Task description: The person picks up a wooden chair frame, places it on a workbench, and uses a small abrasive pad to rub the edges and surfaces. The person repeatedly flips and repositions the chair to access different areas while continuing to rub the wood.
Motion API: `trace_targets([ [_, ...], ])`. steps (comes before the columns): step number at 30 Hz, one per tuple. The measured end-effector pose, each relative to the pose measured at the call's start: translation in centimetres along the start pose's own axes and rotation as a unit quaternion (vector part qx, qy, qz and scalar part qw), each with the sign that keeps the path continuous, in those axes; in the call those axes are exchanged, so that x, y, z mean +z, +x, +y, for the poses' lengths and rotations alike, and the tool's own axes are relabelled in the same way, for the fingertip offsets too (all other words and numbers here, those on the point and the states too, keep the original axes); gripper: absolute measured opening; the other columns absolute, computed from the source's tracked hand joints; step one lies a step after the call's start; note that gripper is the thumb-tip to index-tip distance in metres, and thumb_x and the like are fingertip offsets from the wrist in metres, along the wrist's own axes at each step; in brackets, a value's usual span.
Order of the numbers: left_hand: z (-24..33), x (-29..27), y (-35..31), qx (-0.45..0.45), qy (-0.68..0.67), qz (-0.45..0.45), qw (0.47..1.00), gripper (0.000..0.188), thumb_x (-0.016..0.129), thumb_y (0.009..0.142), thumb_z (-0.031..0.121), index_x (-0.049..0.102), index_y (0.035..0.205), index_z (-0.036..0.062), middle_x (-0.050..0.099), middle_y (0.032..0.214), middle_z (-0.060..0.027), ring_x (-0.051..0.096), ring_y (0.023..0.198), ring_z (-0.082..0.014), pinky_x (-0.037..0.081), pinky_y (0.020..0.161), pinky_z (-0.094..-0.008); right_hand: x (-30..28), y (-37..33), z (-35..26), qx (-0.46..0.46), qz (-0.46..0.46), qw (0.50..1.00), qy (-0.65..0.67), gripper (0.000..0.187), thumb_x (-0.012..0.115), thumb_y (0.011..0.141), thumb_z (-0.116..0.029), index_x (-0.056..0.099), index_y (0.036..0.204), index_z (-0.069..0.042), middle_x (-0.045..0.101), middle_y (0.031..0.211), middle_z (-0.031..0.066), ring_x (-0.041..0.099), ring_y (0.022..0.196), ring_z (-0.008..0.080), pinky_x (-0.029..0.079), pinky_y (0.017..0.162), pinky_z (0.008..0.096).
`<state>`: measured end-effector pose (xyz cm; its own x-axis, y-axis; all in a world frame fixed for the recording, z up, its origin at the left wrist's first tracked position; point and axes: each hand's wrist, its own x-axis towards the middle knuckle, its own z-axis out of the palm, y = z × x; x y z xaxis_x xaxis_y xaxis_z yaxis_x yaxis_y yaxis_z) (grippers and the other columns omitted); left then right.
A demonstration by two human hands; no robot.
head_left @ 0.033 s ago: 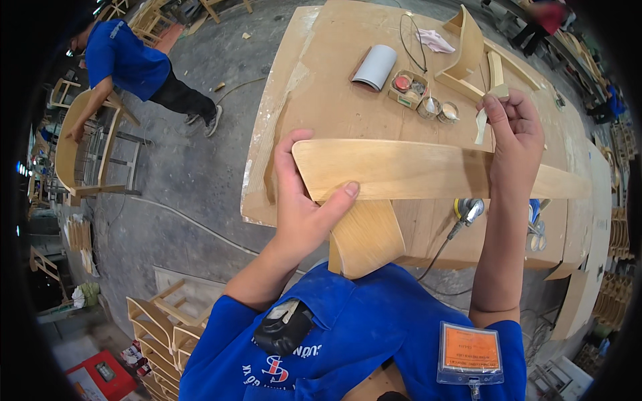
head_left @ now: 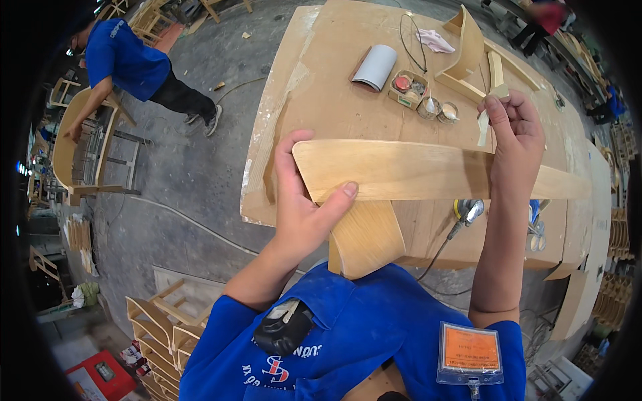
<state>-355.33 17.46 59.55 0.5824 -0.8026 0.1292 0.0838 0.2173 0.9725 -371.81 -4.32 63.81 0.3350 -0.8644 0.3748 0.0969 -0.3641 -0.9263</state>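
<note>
My left hand (head_left: 301, 200) grips the left end of a curved wooden chair backrest (head_left: 401, 168). Its thumb presses the lower edge and its fingers wrap behind the rounded corner. A bent wooden part (head_left: 368, 237) shows below it, close to my chest; whether the two are one piece I cannot tell. Above the backrest's right portion, my right hand (head_left: 515, 127) is closed in a pinch on a small pale strip (head_left: 483, 127), one end hanging down. The strip's material is unclear. My right forearm crosses in front of the backrest.
On the cardboard-covered table (head_left: 321, 87) stand a grey curved sheet (head_left: 376, 67), a small box with a red lid (head_left: 403, 83), jars (head_left: 447, 112) and a wooden frame (head_left: 468, 57). A corded sander (head_left: 468, 210) lies near the front edge. A co-worker (head_left: 127, 57) handles a chair (head_left: 83, 140) at left.
My hands and the backrest hold nearly the same place. The hanging strip has shifted slightly, and the co-worker's chair at left has moved a little.
</note>
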Motion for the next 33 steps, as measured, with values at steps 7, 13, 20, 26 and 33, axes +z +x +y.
trace_targets([
  [7,-0.1,-1.1,-0.3,0.018,0.016,0.025,0.999,0.058,0.063,0.097,0.012,0.038,0.148,0.0019,0.056,0.122,-0.0107,0.056,0.115,-0.0170,0.045,0.101,-0.0336,-0.5,-0.3,0.2,-0.008,0.000,1.000,-0.009,0.012,0.068,0.100,-0.011,0.067,0.104,0.000,0.065,0.086,0.0010,0.058,0.081,0.0076,0.047,0.077,0.0215],
  [13,-0.8,-2.1,0.3,0.050,0.063,0.035,0.996,0.045,0.055,0.103,0.022,0.049,0.141,-0.0006,0.060,0.116,-0.0091,0.057,0.110,-0.0145,0.044,0.098,-0.0298,-0.2,-0.2,0.4,-0.011,0.013,1.000,-0.018,0.015,0.066,0.102,-0.015,0.067,0.104,0.000,0.062,0.084,0.0000,0.055,0.078,0.0084,0.048,0.077,0.0255],
  [20,-0.6,-1.9,0.2,0.048,0.080,0.004,0.996,0.059,0.070,0.093,0.014,0.042,0.143,0.0022,0.055,0.122,-0.0098,0.055,0.115,-0.0176,0.045,0.101,-0.0329,-0.2,-0.7,0.0,-0.008,0.017,0.999,-0.037,0.017,0.068,0.101,-0.018,0.069,0.103,-0.001,0.061,0.082,-0.0007,0.054,0.076,0.0081,0.044,0.074,0.0236],
  [26,-0.8,-0.3,0.2,0.062,0.057,-0.023,0.996,0.084,0.082,0.081,0.010,0.028,0.145,0.0059,0.045,0.129,-0.0118,0.054,0.119,-0.0206,0.048,0.101,-0.0374,-0.2,-0.6,0.0,0.012,0.026,0.998,-0.047,0.018,0.069,0.100,-0.017,0.070,0.106,0.000,0.063,0.086,-0.0014,0.055,0.078,0.0069,0.046,0.072,0.0228],
  [33,-1.0,-0.9,0.2,0.072,0.070,-0.038,0.994,0.075,0.076,0.087,0.012,0.030,0.146,0.0037,0.049,0.126,-0.0129,0.054,0.120,-0.0211,0.048,0.101,-0.0391,-0.5,-0.5,0.2,0.012,0.019,0.998,-0.058,0.018,0.069,0.100,-0.017,0.070,0.104,0.000,0.062,0.084,-0.0017,0.055,0.077,0.0071,0.045,0.071,0.0223],
])
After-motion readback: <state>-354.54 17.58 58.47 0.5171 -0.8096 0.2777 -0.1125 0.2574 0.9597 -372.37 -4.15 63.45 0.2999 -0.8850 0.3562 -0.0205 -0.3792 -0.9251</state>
